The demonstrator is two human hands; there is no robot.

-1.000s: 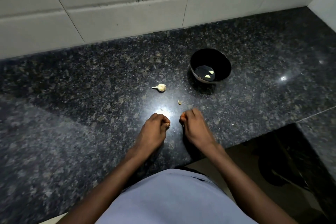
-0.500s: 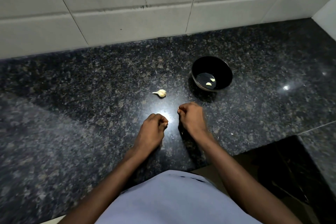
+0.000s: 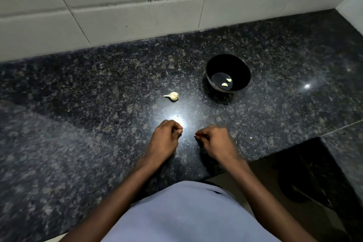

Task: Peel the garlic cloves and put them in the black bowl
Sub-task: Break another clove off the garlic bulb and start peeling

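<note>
The black bowl (image 3: 243, 68) stands on the dark granite counter, right of centre, with two peeled garlic cloves (image 3: 226, 82) in its bottom. A small unpeeled garlic piece with a stalk (image 3: 173, 96) lies to the bowl's left. My left hand (image 3: 166, 141) rests near the front edge with its fingers curled round a small pale garlic clove (image 3: 180, 131), which is mostly hidden. A little to its right, my right hand (image 3: 215, 141) is curled and pinches a tiny pale scrap of garlic skin (image 3: 196, 136) at its fingertips. The hands are apart.
A white tiled wall (image 3: 137, 15) runs along the back of the granite counter (image 3: 98, 94). The counter's front edge steps back at the lower right, beside a dark drop (image 3: 306, 173). A white fleck (image 3: 251, 137) lies right of my right hand.
My right hand reached forward to a scrap on the counter, then drew back toward me with something pale in its fingertips. The left hand stayed put. The view tilted up.
</note>
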